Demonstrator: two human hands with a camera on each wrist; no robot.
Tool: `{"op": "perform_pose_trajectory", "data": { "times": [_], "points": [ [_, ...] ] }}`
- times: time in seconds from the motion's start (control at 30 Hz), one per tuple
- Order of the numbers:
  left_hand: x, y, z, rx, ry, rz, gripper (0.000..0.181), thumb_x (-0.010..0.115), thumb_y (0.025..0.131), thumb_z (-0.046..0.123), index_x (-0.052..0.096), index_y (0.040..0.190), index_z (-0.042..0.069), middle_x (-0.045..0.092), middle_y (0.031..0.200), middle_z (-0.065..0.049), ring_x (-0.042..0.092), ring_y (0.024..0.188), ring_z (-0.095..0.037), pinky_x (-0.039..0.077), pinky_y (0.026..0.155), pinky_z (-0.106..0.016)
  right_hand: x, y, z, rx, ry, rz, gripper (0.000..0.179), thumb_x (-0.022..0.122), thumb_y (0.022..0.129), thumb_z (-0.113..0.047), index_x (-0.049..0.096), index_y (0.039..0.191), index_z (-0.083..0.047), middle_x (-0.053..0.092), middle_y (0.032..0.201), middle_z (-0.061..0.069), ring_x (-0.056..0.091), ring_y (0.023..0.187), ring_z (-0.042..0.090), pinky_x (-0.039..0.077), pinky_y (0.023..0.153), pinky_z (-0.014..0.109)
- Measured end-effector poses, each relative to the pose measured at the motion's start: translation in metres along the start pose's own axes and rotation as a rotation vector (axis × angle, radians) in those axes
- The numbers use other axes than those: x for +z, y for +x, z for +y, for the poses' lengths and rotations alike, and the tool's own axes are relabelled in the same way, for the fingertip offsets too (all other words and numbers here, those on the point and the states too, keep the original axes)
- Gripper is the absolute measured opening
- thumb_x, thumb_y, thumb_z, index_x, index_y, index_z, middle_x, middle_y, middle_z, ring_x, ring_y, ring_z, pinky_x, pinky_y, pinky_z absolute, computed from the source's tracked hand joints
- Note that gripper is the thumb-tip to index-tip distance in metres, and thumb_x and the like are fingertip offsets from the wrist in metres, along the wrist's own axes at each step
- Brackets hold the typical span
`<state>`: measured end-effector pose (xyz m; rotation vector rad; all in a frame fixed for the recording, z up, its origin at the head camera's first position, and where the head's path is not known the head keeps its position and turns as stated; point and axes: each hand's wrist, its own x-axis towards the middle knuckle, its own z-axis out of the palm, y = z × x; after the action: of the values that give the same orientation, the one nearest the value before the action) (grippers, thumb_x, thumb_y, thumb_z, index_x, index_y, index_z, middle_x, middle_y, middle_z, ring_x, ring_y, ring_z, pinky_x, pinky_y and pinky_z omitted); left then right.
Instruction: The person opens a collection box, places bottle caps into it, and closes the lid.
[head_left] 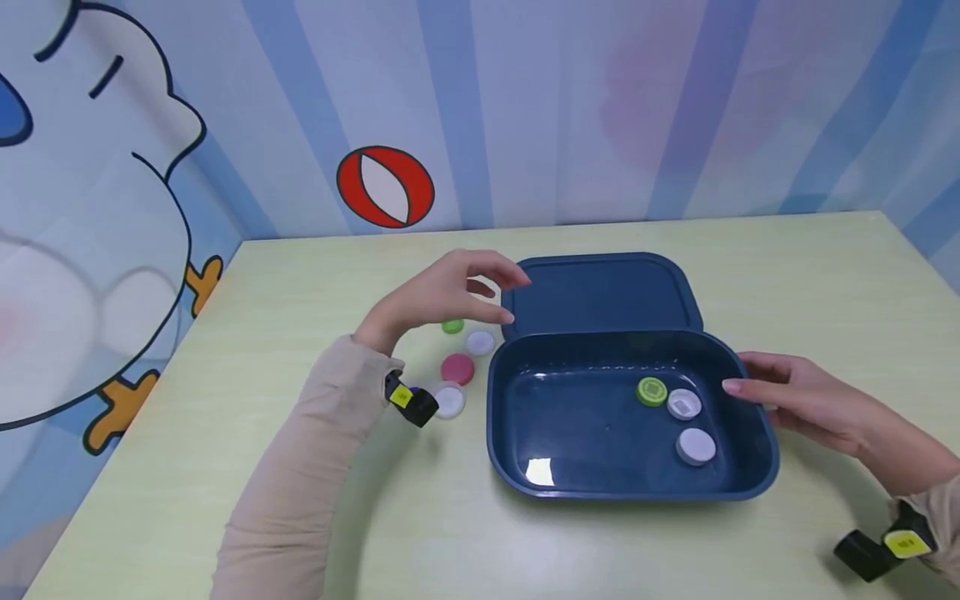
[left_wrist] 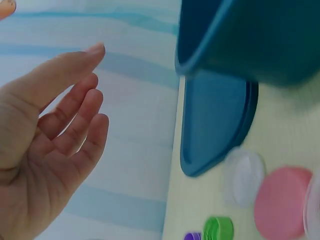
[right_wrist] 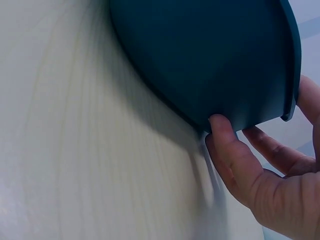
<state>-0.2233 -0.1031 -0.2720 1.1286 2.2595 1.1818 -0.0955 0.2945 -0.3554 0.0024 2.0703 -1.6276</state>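
A dark blue plastic box (head_left: 570,417) sits on the table, with a green bottle cap (head_left: 652,392), a white cap (head_left: 684,404) and another white cap (head_left: 696,447) inside. My right hand (head_left: 817,404) grips its right wall, thumb over the rim and fingers against the outside. Above the loose caps and the left edge of the blue lid (head_left: 607,292) hovers my left hand (head_left: 453,292), its fingers loosely bent and nothing between them. Left of the box lie a pink cap (head_left: 457,368), a pale cap (head_left: 480,342), a white cap (head_left: 450,402) and a green cap (left_wrist: 219,228).
Just behind the box lies its flat lid. A purple cap (left_wrist: 192,236) shows beside the green one in the left wrist view. The light wooden table (head_left: 825,283) ends at a wall (head_left: 555,108) covered with striped cartoon print.
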Motion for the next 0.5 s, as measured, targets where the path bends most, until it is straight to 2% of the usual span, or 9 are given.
{"op": "perform_pose_trajectory", "data": {
  "times": [0.2,0.37,0.5],
  "points": [
    [-0.009,-0.008,-0.02,-0.071,-0.006,0.045,0.043,0.073,0.079,0.009,0.06,0.12,0.009,0.059,0.116,-0.003,0.053,0.11,-0.023,0.044,0.094,-0.044,0.001,0.0,0.0,0.009,-0.011,0.009,0.067,0.049,0.097,-0.024,0.013,0.143,0.01,0.048,0.124,0.014,0.059,0.097,0.016,0.052,0.082,0.04],
    [-0.015,-0.016,-0.035,-0.121,0.001,0.073,0.044,0.072,0.078,0.005,0.059,0.121,0.007,0.058,0.12,-0.009,0.051,0.113,-0.03,0.045,0.093,-0.039,0.001,-0.001,0.0,0.011,-0.006,0.006,0.068,0.049,0.097,-0.024,0.013,0.143,0.01,0.049,0.123,0.013,0.059,0.096,0.016,0.052,0.082,0.04],
    [-0.019,-0.022,-0.043,-0.171,-0.016,0.104,0.045,0.072,0.079,0.004,0.059,0.121,0.009,0.055,0.123,-0.013,0.05,0.114,-0.031,0.046,0.092,-0.036,0.001,-0.001,0.0,0.015,-0.004,0.009,0.068,0.049,0.097,-0.024,0.012,0.143,0.01,0.049,0.123,0.013,0.059,0.096,0.016,0.052,0.082,0.039]
  ]
}}
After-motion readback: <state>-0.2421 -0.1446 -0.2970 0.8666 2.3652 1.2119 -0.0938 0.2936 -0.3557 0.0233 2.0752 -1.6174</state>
